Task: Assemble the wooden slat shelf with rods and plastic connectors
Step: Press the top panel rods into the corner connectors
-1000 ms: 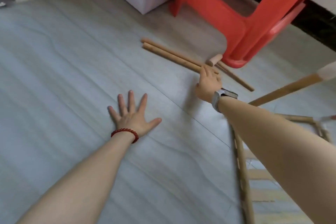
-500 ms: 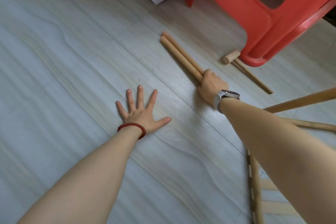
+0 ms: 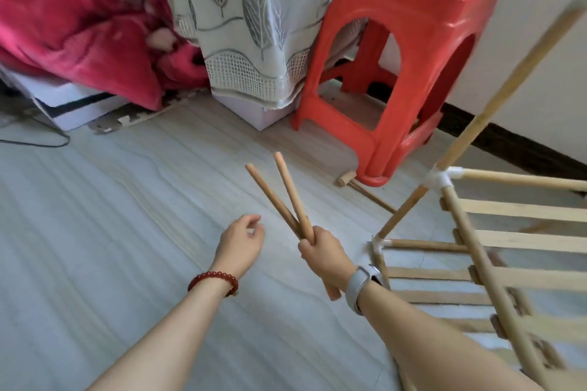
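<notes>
Two round light-brown wooden rods clasped near their lower ends in the right hand, fingers curled tight around both; long axes crossing at the fist and fanning up and away to the left in a narrow V, free tips raised above the pale grey floor. Left hand just beside the rods on their left, holding nothing, fingers loosely curled, thumb and forefinger close together. Partly built shelf of pale wooden slats and rods lying to the right of the fist, its nearest white plastic corner connector low on the floor, a second white connector higher up and farther right. Right hand nearer to both connectors than left; rods pointing away from the frame, so probably needing a swing to the right before any seating in a socket. Small wooden mallet on the floor by the foot of the red plastic stool
</notes>
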Demonstrator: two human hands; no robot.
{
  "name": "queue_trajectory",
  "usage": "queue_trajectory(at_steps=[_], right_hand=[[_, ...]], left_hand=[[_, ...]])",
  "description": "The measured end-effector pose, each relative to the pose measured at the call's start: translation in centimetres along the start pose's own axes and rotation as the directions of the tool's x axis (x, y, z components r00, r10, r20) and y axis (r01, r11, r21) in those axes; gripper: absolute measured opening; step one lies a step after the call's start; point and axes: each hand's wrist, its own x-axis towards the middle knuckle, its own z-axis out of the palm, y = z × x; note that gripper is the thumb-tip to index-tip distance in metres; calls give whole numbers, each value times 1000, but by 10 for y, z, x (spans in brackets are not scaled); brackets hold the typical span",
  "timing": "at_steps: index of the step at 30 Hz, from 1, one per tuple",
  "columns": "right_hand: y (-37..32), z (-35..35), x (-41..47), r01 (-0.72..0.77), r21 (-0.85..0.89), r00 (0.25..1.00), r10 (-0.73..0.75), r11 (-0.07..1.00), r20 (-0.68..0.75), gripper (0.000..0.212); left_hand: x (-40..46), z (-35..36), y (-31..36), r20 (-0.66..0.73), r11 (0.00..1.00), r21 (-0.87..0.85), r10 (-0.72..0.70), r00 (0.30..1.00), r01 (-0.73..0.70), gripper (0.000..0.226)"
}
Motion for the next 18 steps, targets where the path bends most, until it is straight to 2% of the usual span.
queue_trajectory(at_steps=[5, 9, 14, 18], right_hand=[[-61, -74, -100, 107, -12, 988, -107, 994, -114, 10], [-95, -133, -194, 204, -48, 946, -209, 978, -247, 15], [-116, -196, -307, 315, -37, 836, -296, 948, -462, 10], [-122, -251, -379, 439, -29, 693, -359, 898, -625, 8]], left_hand=[[-71, -50, 98, -95, 967, -80, 233, 968, -241, 33], [-138, -82, 174, -239, 857, -129, 461, 855, -498, 27], [-221, -104, 251, -336, 675, -221, 625, 705, -704, 33], [-279, -102, 310, -332, 512, -233, 758, 562, -827, 23]])
